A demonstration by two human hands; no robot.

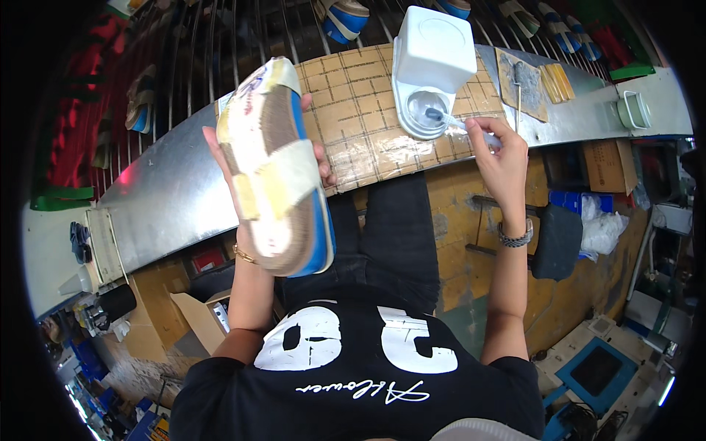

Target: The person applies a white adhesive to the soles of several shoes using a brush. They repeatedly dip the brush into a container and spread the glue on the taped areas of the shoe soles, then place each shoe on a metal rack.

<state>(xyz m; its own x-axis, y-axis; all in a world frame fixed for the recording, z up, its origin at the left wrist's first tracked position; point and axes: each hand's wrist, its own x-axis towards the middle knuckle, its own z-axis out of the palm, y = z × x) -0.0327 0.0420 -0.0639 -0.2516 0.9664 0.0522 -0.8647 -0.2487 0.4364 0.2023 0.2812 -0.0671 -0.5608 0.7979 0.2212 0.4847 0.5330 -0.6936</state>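
My left hand (226,165) holds up a sandal (279,140) with a brown footbed, pale straps and a blue sole edge. The thumb is on one side of it and the fingertips show on the other; the palm is hidden behind. In my right hand (501,158) the fingers close round the handle of a small brush (457,123). The brush's dark tip is in the round cup at the front of a white plastic dispenser (434,55). That dispenser stands on a taped cardboard sheet (360,110) on the metal bench.
Metal rods (213,55) run behind the bench, with several sandals (346,18) on them. Right of the cardboard lie a stained pad (523,84) with a thin tool and yellow strips (557,82). A pale green container (632,110) sits at the bench's right end.
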